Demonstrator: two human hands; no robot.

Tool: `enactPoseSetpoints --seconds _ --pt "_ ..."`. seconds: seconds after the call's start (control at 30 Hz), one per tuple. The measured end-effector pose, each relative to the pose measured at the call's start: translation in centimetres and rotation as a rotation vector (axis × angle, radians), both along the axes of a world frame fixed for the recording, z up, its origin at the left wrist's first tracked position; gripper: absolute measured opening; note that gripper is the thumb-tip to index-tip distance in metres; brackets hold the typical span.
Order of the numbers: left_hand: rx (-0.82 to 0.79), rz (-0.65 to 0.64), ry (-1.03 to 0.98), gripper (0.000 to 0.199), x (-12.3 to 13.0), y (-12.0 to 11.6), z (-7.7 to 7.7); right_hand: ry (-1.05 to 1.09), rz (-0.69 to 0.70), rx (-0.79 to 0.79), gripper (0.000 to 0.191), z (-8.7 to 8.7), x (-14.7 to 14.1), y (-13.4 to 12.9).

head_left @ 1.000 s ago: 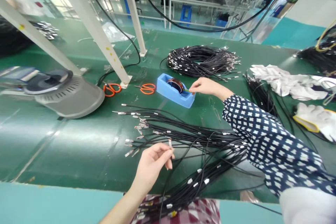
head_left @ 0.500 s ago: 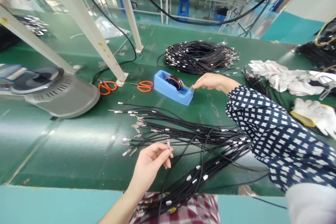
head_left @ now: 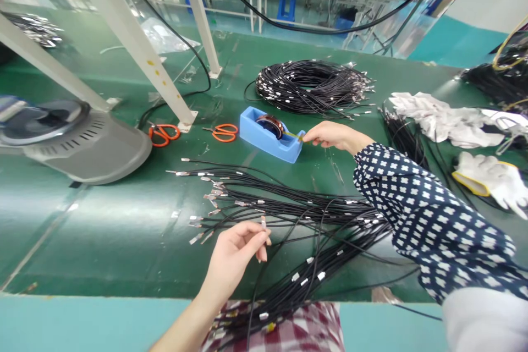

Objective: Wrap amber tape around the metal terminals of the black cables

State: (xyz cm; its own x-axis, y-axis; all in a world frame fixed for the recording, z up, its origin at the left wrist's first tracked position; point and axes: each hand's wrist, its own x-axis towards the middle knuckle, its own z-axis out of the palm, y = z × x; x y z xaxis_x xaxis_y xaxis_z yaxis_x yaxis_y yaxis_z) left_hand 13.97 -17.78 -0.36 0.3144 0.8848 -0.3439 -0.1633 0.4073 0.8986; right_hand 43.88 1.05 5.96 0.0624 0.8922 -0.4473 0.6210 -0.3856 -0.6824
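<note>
Above the bench (head_left: pixel 124 253), near the cables (head_left: pixel 284 206), a cable end (head_left: pixel 264 222) is being pinched by the left hand (head_left: pixel 236 250). Tape (head_left: pixel 292 135), apparently not yet parted from the roll (head_left: pixel 277 124) being held in the blue dispenser (head_left: pixel 266 146), is being gripped by the right hand (head_left: pixel 332 135).

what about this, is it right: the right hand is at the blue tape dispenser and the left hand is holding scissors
Not the scissors part: the head view shows the left hand pinching a black cable's pale end. The right hand is at the blue tape dispenser.
</note>
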Motion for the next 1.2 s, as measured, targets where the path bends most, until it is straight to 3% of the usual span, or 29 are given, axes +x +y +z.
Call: enactPoseSetpoints --seconds 0.2,0.47,0.57,0.67,0.77,0.9,1.03,1.2 --pt "0.000 0.010 -0.001 0.023 0.2 0.1 0.2 0.028 -0.025 0.121 0.014 -1.7 -0.1 -0.9" --pt "0.018 -0.011 0.024 0.023 0.2 0.2 0.4 -0.061 -0.084 0.442 0.015 -3.6 -1.3 -3.4" --pt "0.050 -0.002 0.035 0.022 0.1 -0.1 0.3 -0.013 -0.075 0.402 0.015 -4.7 -2.3 -5.3" --pt "0.070 -0.003 0.043 0.023 0.3 -0.3 0.6 0.143 0.013 0.264 0.030 -5.1 -4.0 -9.0" --pt "0.085 -0.021 0.028 0.022 0.8 0.0 1.3 0.319 0.133 0.121 0.040 -4.3 -6.0 -13.1" --pt "0.123 -0.035 0.089 0.022 1.2 0.5 2.2 0.540 0.250 0.055 0.030 -2.1 -7.9 -16.3" --pt "0.156 -0.044 0.157 0.015 1.3 0.5 2.5 0.480 0.311 0.068 0.029 -0.9 -8.9 -16.9" --pt "0.294 -0.004 0.305 0.011 1.3 -0.3 2.0 0.328 0.336 0.169 0.025 -1.1 -9.4 -17.5"
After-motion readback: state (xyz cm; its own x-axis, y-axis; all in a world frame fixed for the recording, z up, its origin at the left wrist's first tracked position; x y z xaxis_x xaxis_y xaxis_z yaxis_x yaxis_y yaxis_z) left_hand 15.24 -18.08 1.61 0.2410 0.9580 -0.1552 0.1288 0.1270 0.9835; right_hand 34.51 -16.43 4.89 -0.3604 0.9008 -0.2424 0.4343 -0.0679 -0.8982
